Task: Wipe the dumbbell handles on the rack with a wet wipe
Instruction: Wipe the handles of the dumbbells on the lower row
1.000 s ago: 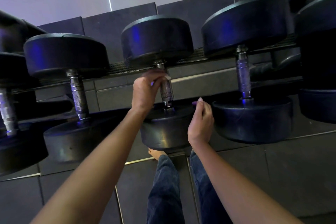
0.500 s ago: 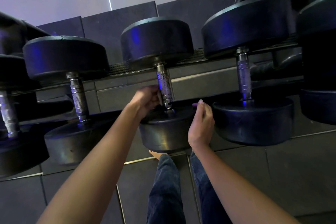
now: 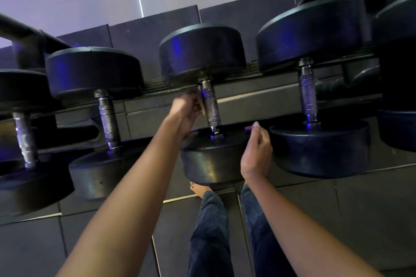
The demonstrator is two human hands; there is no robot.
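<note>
Several black dumbbells lie across a dark rack (image 3: 258, 105), each with a knurled metal handle. My left hand (image 3: 186, 108) holds a pale wet wipe (image 3: 201, 101) against the left side of the middle dumbbell handle (image 3: 210, 108), near its upper end. Most of the wipe is hidden by my fingers. My right hand (image 3: 256, 153) rests with loosely curled fingers beside the near head of the middle dumbbell (image 3: 211, 162) and holds nothing I can see. Other bare handles stand to the left (image 3: 108, 117) and right (image 3: 307, 94).
More dumbbells crowd both edges, with a far-left handle (image 3: 23, 139) and a large head at far right (image 3: 396, 74). My jeans-clad legs (image 3: 209, 238) and a bare foot (image 3: 199, 190) are below on dark floor tiles (image 3: 360, 220). A pale wall rises behind.
My left hand slid down the middle handle from its top, then moved back up along its left side with the wipe. My right hand stayed put, its fingers curling slightly.
</note>
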